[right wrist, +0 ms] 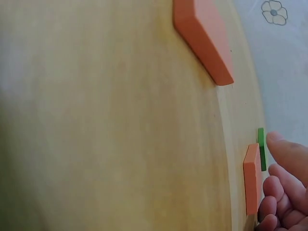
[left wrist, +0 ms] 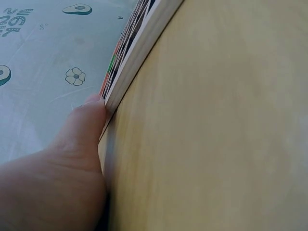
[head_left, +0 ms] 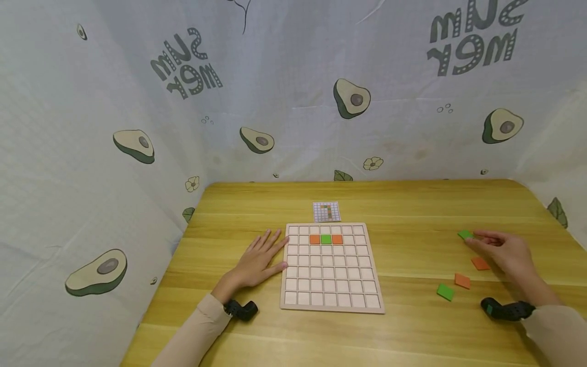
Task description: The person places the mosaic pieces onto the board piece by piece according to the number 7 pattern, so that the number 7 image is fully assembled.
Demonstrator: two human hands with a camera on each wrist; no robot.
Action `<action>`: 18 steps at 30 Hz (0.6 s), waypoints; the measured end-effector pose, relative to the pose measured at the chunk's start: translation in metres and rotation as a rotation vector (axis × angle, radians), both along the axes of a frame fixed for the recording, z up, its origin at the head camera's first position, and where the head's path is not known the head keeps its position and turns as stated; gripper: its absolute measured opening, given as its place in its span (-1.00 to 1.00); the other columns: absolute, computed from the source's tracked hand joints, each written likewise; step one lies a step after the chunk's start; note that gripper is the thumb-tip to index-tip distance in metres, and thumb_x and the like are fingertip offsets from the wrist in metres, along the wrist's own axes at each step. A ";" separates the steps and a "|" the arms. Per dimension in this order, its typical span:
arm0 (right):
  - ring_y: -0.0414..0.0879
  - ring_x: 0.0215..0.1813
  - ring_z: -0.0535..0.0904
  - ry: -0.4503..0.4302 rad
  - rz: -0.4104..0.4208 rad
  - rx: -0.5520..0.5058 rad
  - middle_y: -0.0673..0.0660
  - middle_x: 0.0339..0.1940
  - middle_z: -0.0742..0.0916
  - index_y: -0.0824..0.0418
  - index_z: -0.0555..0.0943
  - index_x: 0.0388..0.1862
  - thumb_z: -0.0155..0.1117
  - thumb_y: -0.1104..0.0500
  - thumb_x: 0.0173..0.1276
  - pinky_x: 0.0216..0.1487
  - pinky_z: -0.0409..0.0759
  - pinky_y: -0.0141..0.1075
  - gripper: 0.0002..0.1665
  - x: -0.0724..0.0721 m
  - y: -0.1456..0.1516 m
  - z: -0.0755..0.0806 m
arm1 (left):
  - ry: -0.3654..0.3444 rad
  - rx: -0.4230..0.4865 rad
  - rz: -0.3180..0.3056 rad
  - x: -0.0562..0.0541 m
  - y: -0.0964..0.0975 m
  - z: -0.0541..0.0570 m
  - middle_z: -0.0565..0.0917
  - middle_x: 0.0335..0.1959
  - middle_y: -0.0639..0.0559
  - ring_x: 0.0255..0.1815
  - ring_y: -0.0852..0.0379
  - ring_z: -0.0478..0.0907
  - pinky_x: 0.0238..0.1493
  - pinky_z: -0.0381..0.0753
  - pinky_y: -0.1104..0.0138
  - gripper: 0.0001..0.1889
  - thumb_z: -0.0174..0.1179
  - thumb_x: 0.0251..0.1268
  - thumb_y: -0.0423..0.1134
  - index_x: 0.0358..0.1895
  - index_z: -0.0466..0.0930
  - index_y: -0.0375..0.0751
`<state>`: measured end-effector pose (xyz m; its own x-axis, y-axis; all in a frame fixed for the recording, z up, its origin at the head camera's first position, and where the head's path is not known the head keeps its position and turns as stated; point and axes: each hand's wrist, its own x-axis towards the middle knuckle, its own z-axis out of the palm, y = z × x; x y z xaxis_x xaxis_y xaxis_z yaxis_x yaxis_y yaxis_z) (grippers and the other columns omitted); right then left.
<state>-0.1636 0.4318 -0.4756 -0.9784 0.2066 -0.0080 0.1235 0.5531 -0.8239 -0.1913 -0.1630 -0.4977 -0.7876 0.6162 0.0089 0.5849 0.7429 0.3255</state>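
Observation:
A pale wooden grid board (head_left: 330, 310) lies flat on the table, with an orange, a green and an orange tile side by side in one row near its far edge. My left hand (head_left: 258, 262) is spread flat on the table, its index finger and thumb touching the board's left edge. In the left wrist view, the thumb (left wrist: 84, 122) rests against the board's side (left wrist: 139, 45). Far to the right, my right hand (head_left: 504, 252) pinches a green tile (head_left: 465, 234) by its edges between thumb and fingers. The right wrist view shows this green tile (right wrist: 262, 149) beside the thumb.
A small printed pattern card (head_left: 326, 211) lies just beyond the board. Loose on the table near my right hand are an orange tile (head_left: 480, 263), a second orange tile (head_left: 462, 281) and a green tile (head_left: 445, 292). A printed curtain (head_left: 293, 76) hangs behind the table.

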 end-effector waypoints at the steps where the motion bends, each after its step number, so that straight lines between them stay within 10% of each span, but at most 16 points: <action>1: -0.27 -0.43 0.44 0.000 0.003 0.024 -0.19 -0.45 0.59 0.13 0.74 -0.08 0.42 0.00 0.35 -0.50 0.53 -0.42 -0.72 0.000 0.000 0.000 | -0.002 0.000 0.000 0.000 0.000 0.000 -0.14 0.64 -0.10 0.61 -0.18 -0.28 0.53 -0.27 -0.06 -0.26 -0.16 0.57 0.23 0.64 -0.12 0.04; 5: -0.24 -0.47 0.42 0.020 0.023 0.132 -0.12 -0.48 0.60 0.61 0.55 0.13 0.40 0.00 0.37 -0.52 0.47 -0.39 -0.31 -0.001 -0.002 -0.002 | -0.003 0.006 0.001 0.000 0.000 -0.001 -0.15 0.64 -0.10 0.61 -0.17 -0.28 0.54 -0.28 -0.05 -0.26 -0.15 0.57 0.22 0.64 -0.12 0.04; 18: -0.21 -0.50 0.37 0.023 0.019 0.226 0.01 -0.47 0.58 0.62 0.54 0.12 0.37 -0.04 0.38 -0.55 0.40 -0.38 -0.28 -0.003 -0.003 -0.006 | -0.012 0.013 0.002 0.002 0.001 0.001 -0.15 0.64 -0.10 0.61 -0.17 -0.29 0.54 -0.29 -0.05 -0.26 -0.14 0.57 0.21 0.64 -0.11 0.02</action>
<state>-0.1668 0.4289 -0.4815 -0.9814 0.1825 0.0590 0.0940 0.7261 -0.6812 -0.1898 -0.1624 -0.4964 -0.7887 0.6147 0.0075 0.5796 0.7395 0.3423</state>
